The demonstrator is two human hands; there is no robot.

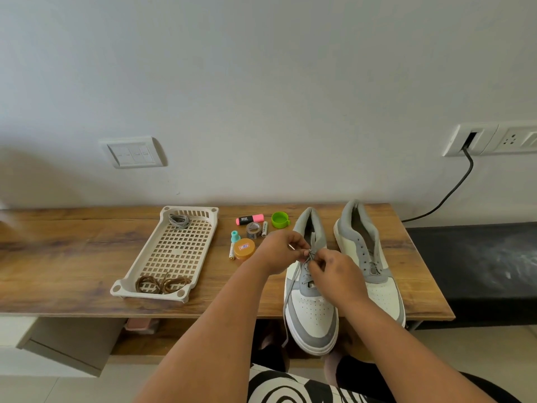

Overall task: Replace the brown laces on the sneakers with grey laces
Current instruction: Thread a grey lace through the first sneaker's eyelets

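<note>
Left hand (pixel 277 251): fingers curled over the tongue of the left sneaker, pinching a strand of the grey lace.
Right hand (pixel 334 271): just beside the left hand, its fingertips pinched on the same lace above the eyelets.
Grey lace (pixel 290 282): partly threaded through the left sneaker; one loose end runs down the shoe's side and hangs over the table's front edge.
Left sneaker (pixel 312 312): white and grey, toe pointing at the person and sticking out past the table edge.
Right sneaker (pixel 377 274): just beside the first, eyelets bare, no lace in it.
Table (pixel 72 257): wooden, set against the wall.
Tray (pixel 174 251): cream, slotted, to the left of the hands.
Brown laces (pixel 162 284): coiled at the tray's near end.
Spare grey lace (pixel 179 221): bundled at the tray's far end.
Small items: between tray and sneakers lie a pink highlighter (pixel 250 219), a green cap (pixel 280 220), a tape roll (pixel 253 229) and a round orange tin (pixel 244 248).
</note>
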